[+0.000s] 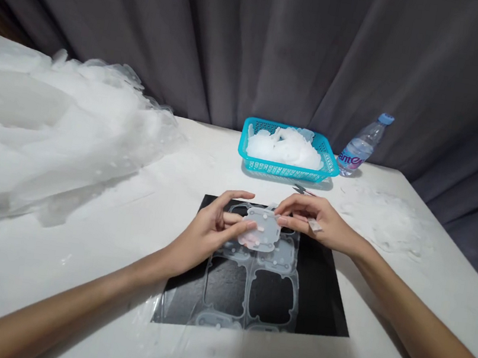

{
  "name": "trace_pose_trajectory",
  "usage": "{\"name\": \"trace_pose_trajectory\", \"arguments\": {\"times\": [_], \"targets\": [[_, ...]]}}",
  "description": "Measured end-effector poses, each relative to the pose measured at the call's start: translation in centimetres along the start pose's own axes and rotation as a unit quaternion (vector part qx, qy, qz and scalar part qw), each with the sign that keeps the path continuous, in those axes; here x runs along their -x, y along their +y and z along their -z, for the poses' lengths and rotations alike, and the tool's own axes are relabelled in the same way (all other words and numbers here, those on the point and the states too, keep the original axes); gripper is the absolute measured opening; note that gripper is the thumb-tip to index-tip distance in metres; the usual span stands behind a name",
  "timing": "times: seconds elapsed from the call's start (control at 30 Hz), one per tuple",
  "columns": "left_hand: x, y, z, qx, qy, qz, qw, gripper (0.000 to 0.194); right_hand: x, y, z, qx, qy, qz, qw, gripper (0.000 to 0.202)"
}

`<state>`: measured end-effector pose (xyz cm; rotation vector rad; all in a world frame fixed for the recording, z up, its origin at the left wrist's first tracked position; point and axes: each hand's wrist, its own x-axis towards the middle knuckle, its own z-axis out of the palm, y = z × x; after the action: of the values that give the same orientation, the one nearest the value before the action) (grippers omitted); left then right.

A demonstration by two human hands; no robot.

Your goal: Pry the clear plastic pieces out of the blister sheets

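Between thumb and fingers, my left hand [213, 229] holds a translucent flat piece [262, 229] with rounded corners and small holes. My right hand [314, 219] pinches the same piece at its upper right edge, and a small whitish object shows by its curled fingers. Below both hands a clear moulded sheet [248, 291] lies on a black mat [321, 293]. Its lower openings show the mat through them, while pieces like the held one sit in the sheet just under the hands.
A large heap of translucent sheets [49, 127] covers the left side. Behind the mat stand a blue basket [287, 171] of white pieces and a water bottle [363, 146]. Small scissors [302, 190] lie before the basket. Clear scraps [394, 223] are spread at right.
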<state>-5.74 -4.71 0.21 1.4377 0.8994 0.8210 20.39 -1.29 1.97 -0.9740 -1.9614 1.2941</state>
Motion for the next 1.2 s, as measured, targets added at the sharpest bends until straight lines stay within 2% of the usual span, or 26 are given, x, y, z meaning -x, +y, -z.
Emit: {"name": "trace_pose_trajectory", "arguments": {"times": [0.27,0.43,0.5,0.57,0.63,0.8,0.9,1.07,1.2], "targets": [[-0.5,-0.6,0.1,0.09,-0.019,0.041,0.995,0.05,0.0,0.4,-0.3,-0.037,0.024,-0.011,0.999,0.024],[-0.1,-1.1,0.0,-0.031,-0.011,0.012,0.999,0.041,-0.1,0.8,-0.2,-0.039,0.038,-0.018,0.998,0.03],[0.1,-1.2,0.0,-0.102,-0.044,-0.01,0.994,0.043,-0.1,0.8,0.1,-0.036,0.04,-0.019,0.998,0.031],[0.4,-1.4,0.1,-0.186,-0.091,-0.033,0.978,0.05,-0.2,0.9,0.3,-0.035,0.043,-0.019,0.998,0.032],[0.6,-1.7,0.3,-0.282,-0.124,-0.07,0.949,0.06,-0.2,1.0,0.4,-0.032,0.043,-0.018,0.998,0.033],[0.6,-2.2,0.7,-0.444,-0.145,-0.172,0.867,0.064,-0.3,1.6,1.1,0.015,0.07,0.006,0.997,0.03],[0.2,-2.2,0.9,-0.486,-0.139,-0.188,0.842,0.065,-0.9,1.7,2.8,0.047,0.123,0.04,0.99,0.028],[-0.2,-2.1,1.2,-0.517,-0.12,-0.194,0.825,0.062,-3.9,1.8,7.9,0.085,0.25,0.088,0.961,0.033],[-0.4,-2.4,1.6,-0.529,-0.108,-0.192,0.82,0.063,-6.7,2.9,11.3,0.115,0.272,0.073,0.952,0.034]]}}
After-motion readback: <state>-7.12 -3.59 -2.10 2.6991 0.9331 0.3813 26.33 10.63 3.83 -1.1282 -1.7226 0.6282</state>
